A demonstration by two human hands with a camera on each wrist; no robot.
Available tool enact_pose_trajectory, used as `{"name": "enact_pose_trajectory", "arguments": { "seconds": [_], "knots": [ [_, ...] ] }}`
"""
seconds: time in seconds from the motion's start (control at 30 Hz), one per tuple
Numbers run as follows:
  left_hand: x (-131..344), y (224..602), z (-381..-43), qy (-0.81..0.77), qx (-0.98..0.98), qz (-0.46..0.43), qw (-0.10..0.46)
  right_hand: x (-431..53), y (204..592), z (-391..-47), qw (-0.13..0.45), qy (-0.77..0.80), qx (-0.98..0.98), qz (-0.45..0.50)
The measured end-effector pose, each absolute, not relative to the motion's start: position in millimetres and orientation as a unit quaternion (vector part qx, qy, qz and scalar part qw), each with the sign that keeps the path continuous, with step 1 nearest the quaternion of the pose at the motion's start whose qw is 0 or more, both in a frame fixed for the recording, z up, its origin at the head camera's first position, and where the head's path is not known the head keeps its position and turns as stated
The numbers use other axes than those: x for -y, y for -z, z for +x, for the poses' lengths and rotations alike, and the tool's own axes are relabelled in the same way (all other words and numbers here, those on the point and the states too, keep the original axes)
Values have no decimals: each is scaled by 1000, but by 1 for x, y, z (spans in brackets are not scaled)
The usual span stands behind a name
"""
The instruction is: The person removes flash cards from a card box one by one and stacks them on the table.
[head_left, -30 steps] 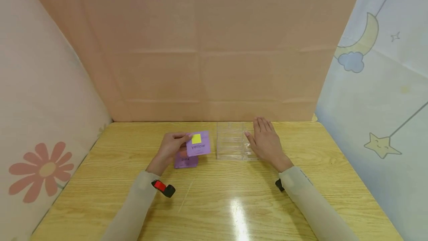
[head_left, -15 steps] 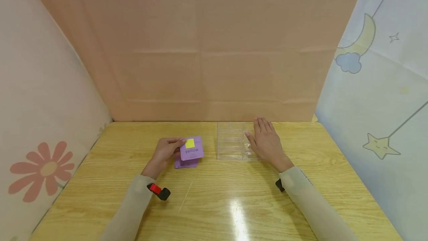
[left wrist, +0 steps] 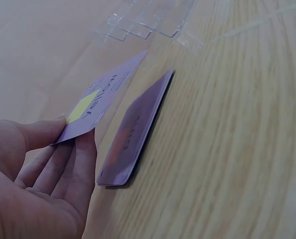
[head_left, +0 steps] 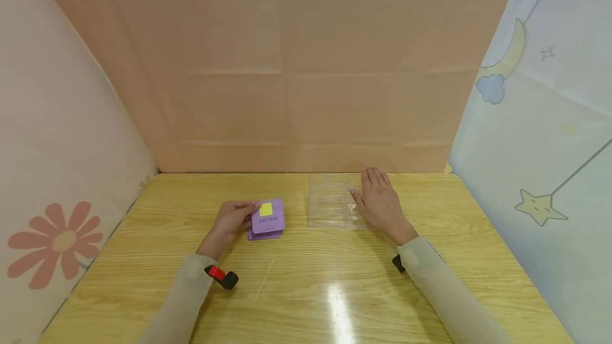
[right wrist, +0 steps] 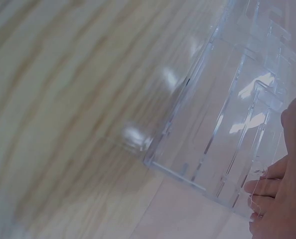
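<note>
My left hand (head_left: 230, 222) pinches a purple card (head_left: 274, 211) with a yellow square and the word "yellow", thumb on top and fingers beneath. In the left wrist view that card (left wrist: 105, 97) tilts above a small stack of purple cards (left wrist: 133, 139) lying on the table, with a gap between them. The head view shows only the stack's near edge (head_left: 264, 235). My right hand (head_left: 381, 200) lies with fingers straight over the right part of a clear plastic organizer (head_left: 328, 211) with several slots. The right wrist view shows fingertips (right wrist: 267, 189) at the organizer's edge.
The wooden table (head_left: 296, 291) spreads in front of both hands. An orange-brown backdrop (head_left: 306, 94) rises at the table's far edge, just behind the organizer. Patterned cloth walls stand at left (head_left: 62, 147) and right (head_left: 540, 137).
My left hand has moved left and slightly nearer with the yellow card, which now covers most of the stack, including the "pink" card seen earlier. The right hand has stayed on the organizer.
</note>
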State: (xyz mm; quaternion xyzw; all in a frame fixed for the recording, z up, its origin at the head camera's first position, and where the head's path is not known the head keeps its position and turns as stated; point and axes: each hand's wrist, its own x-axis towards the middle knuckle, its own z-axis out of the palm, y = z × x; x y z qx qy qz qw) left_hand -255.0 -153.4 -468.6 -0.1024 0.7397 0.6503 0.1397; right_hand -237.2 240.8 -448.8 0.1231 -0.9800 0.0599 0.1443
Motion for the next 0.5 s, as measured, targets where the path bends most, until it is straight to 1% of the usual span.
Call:
{"name": "enact_pose_trajectory", "arguments": {
  "seconds": [0.2,0.5],
  "knots": [
    [158,471,-254,-641,-746,-110,145,-241,448,-237,142,-59,981,123],
    [162,471,-256,-620,-763,-98,152,-241,448,-237,140,-58,981,122]
  ]
}}
